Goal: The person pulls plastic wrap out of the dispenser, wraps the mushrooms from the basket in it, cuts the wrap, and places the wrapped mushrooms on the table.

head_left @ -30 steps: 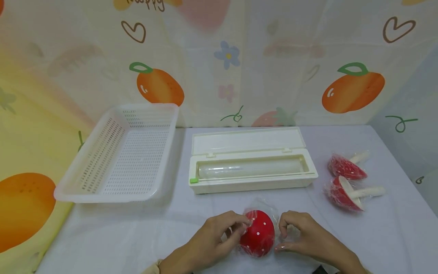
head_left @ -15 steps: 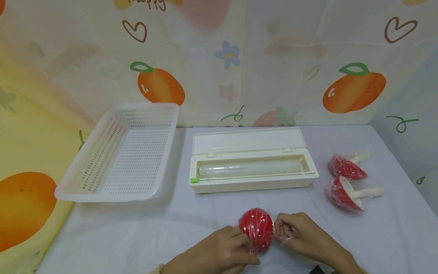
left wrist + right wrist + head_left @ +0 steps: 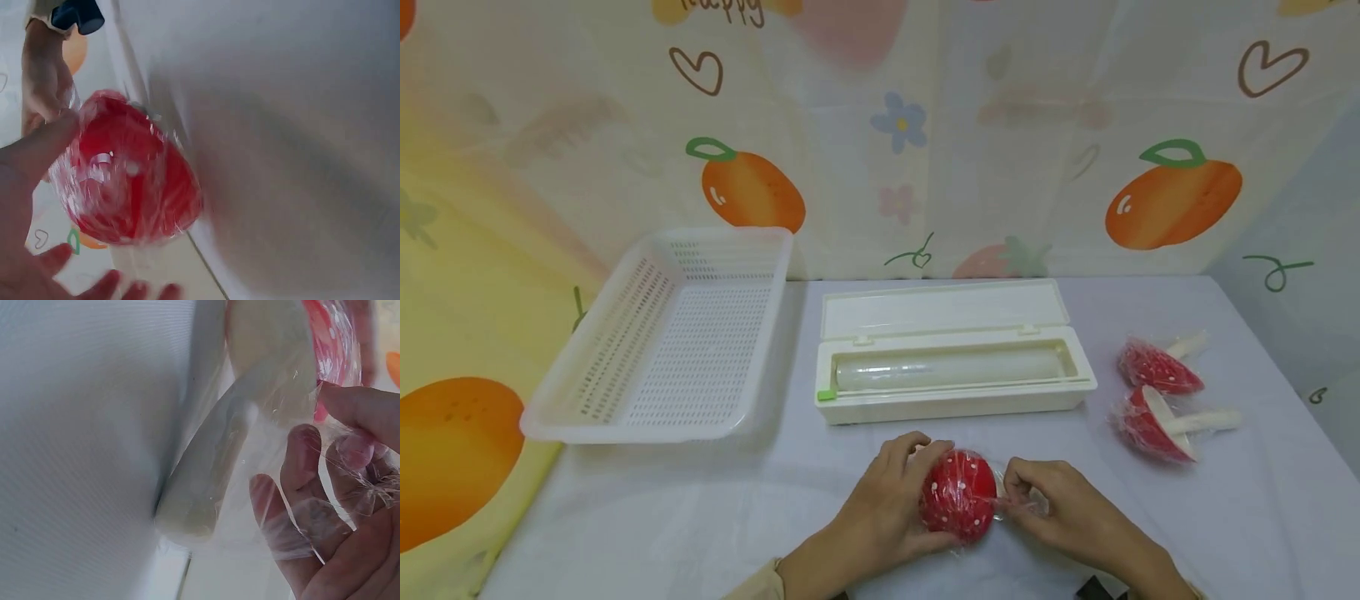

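Cupping the red toy mushroom (image 3: 958, 507) near the table's (image 3: 700, 517) front edge, the left hand (image 3: 887, 508) held its cap while the right hand (image 3: 1060, 517) pinched the cling film (image 3: 1026, 504). From the left wrist, the cap (image 3: 128, 181) filled the curled grip. From the right wrist, the pale stem (image 3: 212, 469) pointed down-left, its long axis slanted, film (image 3: 300, 519) gathered in the fingers (image 3: 300, 456).

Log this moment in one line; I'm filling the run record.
left hand: holds mushroom | right hand: pinches wrap | basket: empty

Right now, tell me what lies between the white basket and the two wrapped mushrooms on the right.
In the head view, the open cling-film dispenser box lies between the basket and the wrapped mushrooms.
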Demonstrator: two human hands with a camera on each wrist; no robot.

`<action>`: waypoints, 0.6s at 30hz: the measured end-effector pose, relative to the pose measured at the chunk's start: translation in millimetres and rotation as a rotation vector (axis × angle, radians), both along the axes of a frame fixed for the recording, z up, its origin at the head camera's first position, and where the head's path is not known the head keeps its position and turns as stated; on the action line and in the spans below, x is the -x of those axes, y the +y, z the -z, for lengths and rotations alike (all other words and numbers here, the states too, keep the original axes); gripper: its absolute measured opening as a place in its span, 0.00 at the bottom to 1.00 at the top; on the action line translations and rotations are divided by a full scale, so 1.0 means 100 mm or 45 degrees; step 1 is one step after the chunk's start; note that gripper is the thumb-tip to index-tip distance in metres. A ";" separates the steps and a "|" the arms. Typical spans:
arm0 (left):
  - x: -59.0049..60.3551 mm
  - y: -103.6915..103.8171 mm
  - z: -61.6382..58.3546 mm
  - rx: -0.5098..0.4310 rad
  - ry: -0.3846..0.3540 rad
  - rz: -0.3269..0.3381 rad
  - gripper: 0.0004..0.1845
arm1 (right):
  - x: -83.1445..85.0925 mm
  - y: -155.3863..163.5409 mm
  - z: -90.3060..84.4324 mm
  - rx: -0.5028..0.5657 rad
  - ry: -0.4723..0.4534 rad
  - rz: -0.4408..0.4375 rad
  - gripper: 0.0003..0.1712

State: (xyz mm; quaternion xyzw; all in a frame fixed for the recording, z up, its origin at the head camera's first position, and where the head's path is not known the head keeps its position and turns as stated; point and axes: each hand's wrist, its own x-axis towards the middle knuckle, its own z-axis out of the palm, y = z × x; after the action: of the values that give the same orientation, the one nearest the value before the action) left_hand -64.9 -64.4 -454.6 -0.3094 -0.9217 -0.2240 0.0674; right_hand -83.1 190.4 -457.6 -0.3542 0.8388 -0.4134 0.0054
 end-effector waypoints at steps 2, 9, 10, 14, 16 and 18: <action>0.01 0.02 0.01 0.005 -0.116 -0.004 0.49 | 0.00 0.00 -0.01 0.007 0.039 0.005 0.18; 0.06 0.06 0.05 -0.037 -0.254 0.034 0.44 | -0.02 0.03 -0.06 0.197 0.071 -0.001 0.21; 0.07 0.06 0.06 -0.041 -0.252 0.029 0.44 | -0.02 0.04 -0.07 0.247 0.068 -0.022 0.21; 0.10 0.06 0.07 -0.049 -0.252 0.017 0.43 | -0.05 0.06 -0.08 0.351 -0.009 -0.157 0.19; 0.11 0.06 0.08 -0.044 -0.257 0.017 0.43 | -0.05 0.07 -0.06 0.342 -0.061 -0.243 0.16; 0.12 0.05 0.08 -0.031 -0.253 0.021 0.44 | -0.05 0.06 -0.05 0.264 -0.114 -0.301 0.12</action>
State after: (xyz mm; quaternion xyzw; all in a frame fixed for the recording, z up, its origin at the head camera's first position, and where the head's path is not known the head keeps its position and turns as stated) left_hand -77.2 -59.1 -462.2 -0.2925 -0.9185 -0.2652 -0.0224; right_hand -77.8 196.3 -452.8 -0.4305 0.7430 -0.5095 0.0549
